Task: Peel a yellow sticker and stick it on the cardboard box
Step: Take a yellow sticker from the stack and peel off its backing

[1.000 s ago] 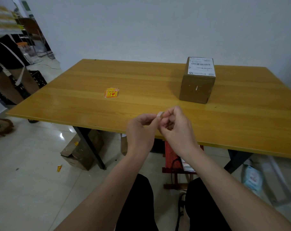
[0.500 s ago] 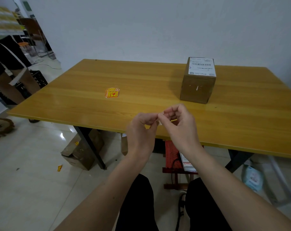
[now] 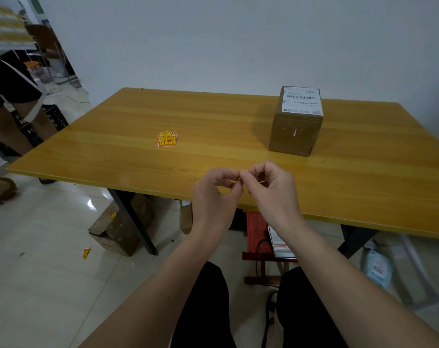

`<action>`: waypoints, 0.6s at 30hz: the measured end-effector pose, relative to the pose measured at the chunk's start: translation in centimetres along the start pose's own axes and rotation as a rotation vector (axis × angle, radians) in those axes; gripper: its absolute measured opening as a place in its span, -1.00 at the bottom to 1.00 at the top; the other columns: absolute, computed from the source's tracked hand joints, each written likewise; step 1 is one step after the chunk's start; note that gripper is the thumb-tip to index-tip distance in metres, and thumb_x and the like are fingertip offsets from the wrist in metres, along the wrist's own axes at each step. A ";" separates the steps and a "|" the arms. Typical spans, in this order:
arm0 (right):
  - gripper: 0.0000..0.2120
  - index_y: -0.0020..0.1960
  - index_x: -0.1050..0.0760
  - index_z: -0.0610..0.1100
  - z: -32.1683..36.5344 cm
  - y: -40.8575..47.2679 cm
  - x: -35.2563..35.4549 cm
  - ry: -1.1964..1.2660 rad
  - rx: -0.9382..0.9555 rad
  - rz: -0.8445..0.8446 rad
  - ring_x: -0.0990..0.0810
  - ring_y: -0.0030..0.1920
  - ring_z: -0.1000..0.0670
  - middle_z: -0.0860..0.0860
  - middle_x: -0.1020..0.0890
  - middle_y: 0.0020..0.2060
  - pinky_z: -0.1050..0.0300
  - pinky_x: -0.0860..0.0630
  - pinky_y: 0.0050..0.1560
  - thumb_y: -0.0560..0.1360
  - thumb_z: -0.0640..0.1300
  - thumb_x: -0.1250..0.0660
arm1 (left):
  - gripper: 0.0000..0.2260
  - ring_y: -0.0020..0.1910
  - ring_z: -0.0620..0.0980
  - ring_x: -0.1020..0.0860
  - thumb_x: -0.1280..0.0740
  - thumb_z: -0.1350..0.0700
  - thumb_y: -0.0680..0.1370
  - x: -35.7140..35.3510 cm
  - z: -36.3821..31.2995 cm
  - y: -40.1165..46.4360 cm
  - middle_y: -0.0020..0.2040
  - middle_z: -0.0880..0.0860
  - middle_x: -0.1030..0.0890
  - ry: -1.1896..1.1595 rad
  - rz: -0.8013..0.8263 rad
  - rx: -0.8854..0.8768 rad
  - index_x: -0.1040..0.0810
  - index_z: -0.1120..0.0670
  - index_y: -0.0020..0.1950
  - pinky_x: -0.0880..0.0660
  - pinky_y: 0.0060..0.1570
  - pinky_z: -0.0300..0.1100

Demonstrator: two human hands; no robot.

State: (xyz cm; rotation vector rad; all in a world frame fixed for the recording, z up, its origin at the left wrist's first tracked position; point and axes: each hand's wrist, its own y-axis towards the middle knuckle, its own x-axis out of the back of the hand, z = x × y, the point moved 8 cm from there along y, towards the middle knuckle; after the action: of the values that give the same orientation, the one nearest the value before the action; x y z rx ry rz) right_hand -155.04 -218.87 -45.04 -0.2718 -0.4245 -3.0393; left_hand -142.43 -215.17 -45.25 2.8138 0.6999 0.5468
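Holding our two hands together above the near edge of the wooden table (image 3: 238, 126), we pinched a thin yellow sticker (image 3: 241, 180) between them. Our left hand (image 3: 214, 194) had its thumb and forefinger closed on the sticker's left end, and our right hand (image 3: 273, 189) had its fingertips closed on it from the other side, the remaining fingers curled loosely. We saw the sticker almost edge-on, only a sliver of yellow with a pale strip beside it, so we could not tell whether the backing had separated from it. The fingertips of both hands touched or nearly touched at that point.

The cardboard box (image 3: 295, 133) stood upright on the table, beyond our right hand and well apart from it, toward the far right side. A white shipping label (image 3: 302, 101) with a barcode covered its top face, and the brown side facing us carried a small pale mark.

A small stack of yellow and red stickers (image 3: 166, 139) lay flat on the table to the left, well apart from both the box and our hands.

Under the table we could see a red crate (image 3: 257, 231) and a brown carton (image 3: 120, 229) on the tiled floor. Another person's legs (image 3: 15, 121) stood at the far left.
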 end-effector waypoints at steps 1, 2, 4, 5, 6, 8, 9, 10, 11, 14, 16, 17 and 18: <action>-0.83 -0.26 -0.49 0.01 0.0 0.0 0.0 0.009 -0.004 0.001 -0.52 -0.25 0.09 0.04 -0.57 -0.31 0.28 -0.48 -0.23 0.47 -0.18 -0.38 | -0.93 -0.25 -0.19 -0.56 -0.45 0.18 0.44 0.0 0.0 0.0 -0.21 -0.07 -0.66 -0.021 0.001 0.002 -0.65 0.02 -0.13 -0.46 -0.22 -0.46; -0.82 -0.26 -0.49 0.01 -0.1 0.0 -0.1 0.017 -0.007 0.001 -0.52 -0.24 0.08 0.04 -0.57 -0.30 0.25 -0.48 -0.22 0.46 -0.19 -0.38 | -0.92 -0.25 -0.19 -0.56 -0.45 0.20 0.44 0.0 0.0 0.0 -0.21 -0.06 -0.66 -0.043 0.000 0.000 -0.64 0.02 -0.13 -0.48 -0.22 -0.43; -0.81 -0.27 -0.50 0.02 -0.2 0.0 -0.2 0.025 -0.007 0.003 -0.53 -0.23 0.07 0.06 -0.57 -0.31 0.20 -0.48 -0.20 0.47 -0.20 -0.38 | -0.90 -0.26 -0.18 -0.56 -0.44 0.23 0.44 0.1 -0.1 0.0 -0.22 -0.02 -0.67 -0.078 -0.005 -0.010 -0.65 0.03 -0.13 -0.51 -0.21 -0.38; -0.81 -0.27 -0.50 0.02 -0.2 0.0 -0.2 0.023 -0.008 0.008 -0.54 -0.22 0.06 0.06 -0.57 -0.31 0.17 -0.49 -0.19 0.47 -0.20 -0.37 | -0.89 -0.26 -0.18 -0.56 -0.44 0.23 0.44 0.2 -0.1 0.0 -0.22 -0.01 -0.67 -0.084 -0.004 -0.015 -0.65 0.03 -0.13 -0.51 -0.21 -0.39; -0.81 -0.27 -0.50 0.02 -0.2 0.0 -0.3 0.017 -0.008 0.016 -0.55 -0.20 0.04 0.06 -0.58 -0.31 0.14 -0.51 -0.18 0.47 -0.20 -0.37 | -0.89 -0.26 -0.18 -0.56 -0.44 0.23 0.44 0.2 -0.1 0.0 -0.22 -0.01 -0.67 -0.082 -0.003 -0.017 -0.65 0.02 -0.13 -0.51 -0.21 -0.41; -0.82 -0.26 -0.52 0.01 -0.3 0.0 -0.3 0.004 -0.013 0.029 -0.58 -0.16 -0.02 0.03 -0.60 -0.29 0.04 -0.54 -0.13 0.48 -0.20 -0.36 | -0.88 -0.26 -0.19 -0.56 -0.44 0.22 0.44 0.2 0.0 0.0 -0.22 -0.04 -0.66 -0.080 0.004 -0.015 -0.64 0.00 -0.14 -0.49 -0.22 -0.44; -0.83 -0.25 -0.53 -0.01 -0.3 0.0 -0.3 0.002 -0.017 0.034 -0.59 -0.15 -0.05 0.02 -0.60 -0.28 0.00 -0.55 -0.11 0.48 -0.20 -0.35 | -0.88 -0.26 -0.19 -0.56 -0.44 0.22 0.45 0.3 0.0 0.1 -0.23 -0.05 -0.65 -0.079 0.006 -0.010 -0.64 -0.01 -0.14 -0.49 -0.23 -0.45; -0.83 -0.25 -0.54 -0.02 -0.3 0.0 -0.3 0.004 -0.021 0.038 -0.60 -0.14 -0.06 0.02 -0.61 -0.28 -0.02 -0.55 -0.10 0.49 -0.21 -0.34 | -0.88 -0.26 -0.19 -0.56 -0.44 0.21 0.45 0.3 0.1 0.1 -0.24 -0.07 -0.65 -0.076 0.004 -0.006 -0.64 -0.02 -0.14 -0.48 -0.24 -0.46; -0.82 -0.25 -0.54 -0.03 -0.2 0.0 -0.3 0.010 -0.025 0.043 -0.59 -0.15 -0.04 0.02 -0.61 -0.29 -0.03 -0.55 -0.09 0.49 -0.22 -0.34 | -0.89 -0.26 -0.19 -0.56 -0.43 0.20 0.45 0.3 0.1 0.1 -0.25 -0.09 -0.64 -0.074 0.000 0.000 -0.64 -0.02 -0.14 -0.47 -0.25 -0.47; -0.81 -0.26 -0.54 -0.02 -0.1 -0.1 -0.5 0.017 -0.038 0.061 -0.59 -0.18 0.00 0.03 -0.61 -0.30 -0.01 -0.55 -0.08 0.49 -0.24 -0.34 | -0.89 -0.27 -0.20 -0.56 -0.42 0.20 0.46 0.4 0.2 0.2 -0.24 -0.09 -0.64 -0.068 -0.012 0.008 -0.65 -0.02 -0.15 -0.46 -0.26 -0.49; -0.83 -0.25 -0.55 -0.04 -0.1 -0.2 -0.5 0.015 -0.047 0.070 -0.60 -0.16 -0.03 -0.02 -0.63 -0.28 0.01 -0.55 -0.09 0.49 -0.24 -0.33 | -0.88 -0.27 -0.23 -0.55 -0.42 0.21 0.46 0.5 0.2 0.2 -0.23 -0.08 -0.65 -0.068 -0.023 0.006 -0.65 -0.03 -0.16 -0.44 -0.26 -0.51; -0.84 -0.23 -0.56 -0.07 -0.1 -0.2 -0.5 0.025 -0.056 0.073 -0.60 -0.15 -0.05 -0.07 -0.64 -0.26 0.04 -0.55 -0.11 0.50 -0.24 -0.33 | -0.87 -0.27 -0.26 -0.54 -0.43 0.20 0.46 0.6 0.1 0.2 -0.24 -0.10 -0.64 -0.063 -0.029 -0.002 -0.64 -0.04 -0.17 -0.44 -0.26 -0.52; -0.85 -0.22 -0.57 -0.11 -0.2 -0.2 -0.5 0.050 -0.074 0.077 -0.60 -0.17 -0.03 -0.10 -0.64 -0.25 0.07 -0.55 -0.15 0.50 -0.24 -0.31 | -0.85 -0.27 -0.28 -0.54 -0.43 0.20 0.46 0.6 -0.1 0.2 -0.25 -0.13 -0.63 -0.054 -0.033 -0.013 -0.63 -0.07 -0.18 -0.44 -0.25 -0.52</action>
State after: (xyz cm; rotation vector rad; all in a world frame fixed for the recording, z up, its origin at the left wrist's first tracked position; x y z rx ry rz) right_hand -154.61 -218.72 -45.36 -0.2098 -0.2910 -2.9830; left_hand -141.87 -215.03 -44.96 2.7884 0.7287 0.4654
